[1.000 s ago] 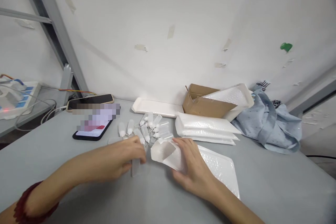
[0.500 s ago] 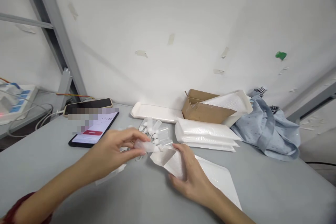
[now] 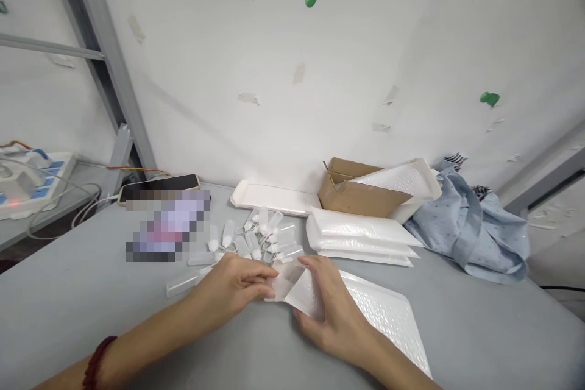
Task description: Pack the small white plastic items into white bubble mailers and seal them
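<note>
My right hand (image 3: 329,311) grips a white bubble mailer (image 3: 388,317) that lies on the grey table (image 3: 479,335), with its thumb on top near the open end. My left hand (image 3: 235,286) is at the mailer's open mouth, fingers pinched together against the flap. What they pinch is hidden. Just beyond both hands lies a pile of several small clear bottles with white caps (image 3: 262,234). One loose bottle (image 3: 183,283) lies left of my left hand. A dark red bracelet (image 3: 98,359) is on my left wrist.
A stack of white bubble mailers (image 3: 361,234) lies behind the right hand, with a cardboard box (image 3: 354,195) and a white tray (image 3: 274,198) by the wall. Two phones (image 3: 159,184) lie at the left. A blue cloth (image 3: 470,225) lies at the right, a power strip (image 3: 27,177) at the far left.
My left hand lifted a small bottle from the table and brought it to the mailer's mouth. The bottle is now out of sight. My right hand kept hold of the mailer.
</note>
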Motion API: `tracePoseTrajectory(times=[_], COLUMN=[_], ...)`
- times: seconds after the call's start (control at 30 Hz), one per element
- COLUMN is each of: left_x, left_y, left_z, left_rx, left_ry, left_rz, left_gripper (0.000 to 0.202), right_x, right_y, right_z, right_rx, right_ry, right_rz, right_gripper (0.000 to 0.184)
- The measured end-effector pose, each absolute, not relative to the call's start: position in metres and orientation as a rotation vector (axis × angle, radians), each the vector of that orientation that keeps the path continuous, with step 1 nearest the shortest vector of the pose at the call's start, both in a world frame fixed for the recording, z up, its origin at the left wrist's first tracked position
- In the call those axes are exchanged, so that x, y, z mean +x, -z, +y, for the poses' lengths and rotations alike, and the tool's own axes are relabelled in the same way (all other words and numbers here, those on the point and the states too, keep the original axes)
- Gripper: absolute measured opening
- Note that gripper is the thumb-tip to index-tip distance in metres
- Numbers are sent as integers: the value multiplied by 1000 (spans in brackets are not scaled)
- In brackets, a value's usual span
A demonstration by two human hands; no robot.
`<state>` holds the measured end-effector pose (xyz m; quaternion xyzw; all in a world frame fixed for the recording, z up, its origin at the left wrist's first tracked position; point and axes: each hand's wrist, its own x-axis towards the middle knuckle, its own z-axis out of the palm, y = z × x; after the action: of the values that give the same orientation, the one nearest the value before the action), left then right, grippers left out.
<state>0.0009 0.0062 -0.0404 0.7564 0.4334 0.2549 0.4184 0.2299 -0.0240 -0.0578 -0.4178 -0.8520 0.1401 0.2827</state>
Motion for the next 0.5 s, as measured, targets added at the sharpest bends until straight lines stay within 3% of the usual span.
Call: tracePoseTrajectory(times=[0.13, 0.33, 0.5], left_x=[4, 10, 16], left_y=[40, 46, 51], left_z=[10, 8, 7], left_rx=[1686, 1329, 1262], left_ry=[-709, -595, -720], left_rz=[1195, 1155, 1171], left_gripper=[12, 23, 38], right_x=[229, 228, 228], right_y=[55, 55, 54], right_z=[-25, -25, -26], right_rx=[-1135, -1113, -1082], right_ry=[-406, -477, -521], right_rz=[-2280, -2204, -2145], right_gripper=[68, 64, 56])
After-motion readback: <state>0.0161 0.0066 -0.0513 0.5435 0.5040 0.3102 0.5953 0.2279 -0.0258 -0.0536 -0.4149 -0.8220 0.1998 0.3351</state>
